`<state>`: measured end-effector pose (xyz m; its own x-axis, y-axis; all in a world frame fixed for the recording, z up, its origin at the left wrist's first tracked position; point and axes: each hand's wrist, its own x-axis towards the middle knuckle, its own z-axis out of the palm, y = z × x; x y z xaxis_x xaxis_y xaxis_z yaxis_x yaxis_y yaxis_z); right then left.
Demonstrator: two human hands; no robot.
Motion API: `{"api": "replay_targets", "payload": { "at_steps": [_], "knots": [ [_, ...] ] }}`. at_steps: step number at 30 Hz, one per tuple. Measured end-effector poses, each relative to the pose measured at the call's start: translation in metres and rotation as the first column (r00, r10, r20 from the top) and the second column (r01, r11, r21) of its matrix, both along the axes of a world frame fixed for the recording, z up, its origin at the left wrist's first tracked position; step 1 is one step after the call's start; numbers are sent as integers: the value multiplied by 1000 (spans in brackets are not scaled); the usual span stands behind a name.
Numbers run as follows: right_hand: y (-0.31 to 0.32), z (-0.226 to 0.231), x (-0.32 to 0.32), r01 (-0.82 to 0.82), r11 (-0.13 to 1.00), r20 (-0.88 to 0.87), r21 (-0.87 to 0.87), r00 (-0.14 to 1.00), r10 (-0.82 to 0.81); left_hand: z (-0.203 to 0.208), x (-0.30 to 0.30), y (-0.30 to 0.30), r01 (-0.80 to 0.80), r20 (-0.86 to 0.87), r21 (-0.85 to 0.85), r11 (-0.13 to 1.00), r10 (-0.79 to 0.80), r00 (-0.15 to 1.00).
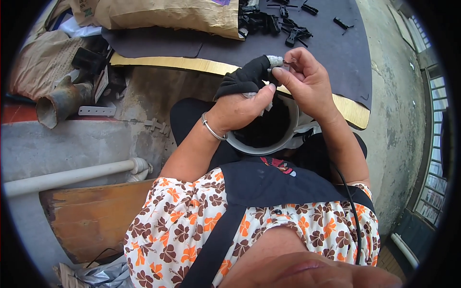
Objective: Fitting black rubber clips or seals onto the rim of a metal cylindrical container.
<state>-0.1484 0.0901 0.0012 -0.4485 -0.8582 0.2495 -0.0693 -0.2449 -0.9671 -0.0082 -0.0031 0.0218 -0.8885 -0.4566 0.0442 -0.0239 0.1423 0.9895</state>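
Observation:
My left hand (245,98) is raised over the bucket, its fingers covered by a black cloth (242,78) with white wrapping at one fingertip. Its thumb presses against the covered fingers; what they hold is mostly hidden. Beside it, my right hand (309,79) pinches thumb and forefinger together at the wrapped fingertip. Whatever lies in that pinch is too small to name. Under both hands, between my knees, stands a pale bucket (249,150) with dark contents (264,129) that I cannot make out singly.
In front is a table (331,62) with a dark top and a yellow edge. Several small black parts (261,21) lie heaped there, one part (343,24) apart. A brown paper sack (168,14) rests at the left, above a rusty pipe fitting (60,103). A white pipe (72,177) runs lower left.

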Motion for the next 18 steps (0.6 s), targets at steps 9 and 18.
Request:
{"api": "replay_targets", "payload": {
  "at_steps": [9,18],
  "knots": [
    [4,8,-1,-20,976,-425,216,898,113,-16,-4,1,-169,-32,-183,969,166,986],
    [-5,-13,7,34,990,-363,138,932,18,-25,-7,5,-286,-223,-677,678,182,958]
  ]
}}
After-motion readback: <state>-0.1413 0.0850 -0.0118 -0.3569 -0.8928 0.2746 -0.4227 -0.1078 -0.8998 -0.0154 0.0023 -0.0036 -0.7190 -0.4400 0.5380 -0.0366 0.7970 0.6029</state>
